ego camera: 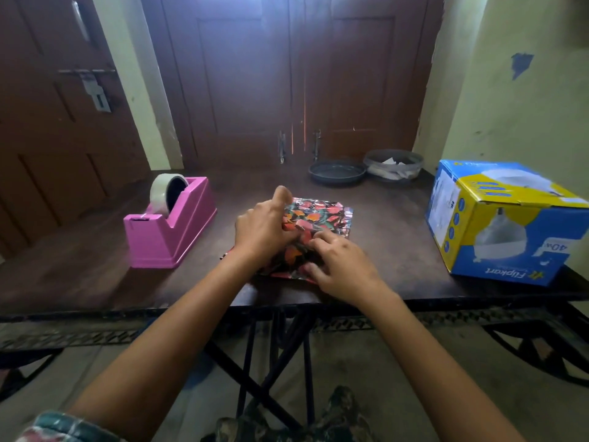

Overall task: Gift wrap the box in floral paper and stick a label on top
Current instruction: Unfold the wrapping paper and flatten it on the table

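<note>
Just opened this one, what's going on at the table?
A person is wrapping a small box at a dark table. Both hands are on the floral paper that covers the box. The left hand rests on top with its thumb raised, and the right hand pinches a fold at the near edge. No label shows on top yet. A pink tape dispenser stands to the left, untouched, and a blue and yellow carton sits to the right.

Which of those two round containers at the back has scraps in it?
The right-hand basket, lined with clear plastic; the dark pan beside it looks empty.
</note>
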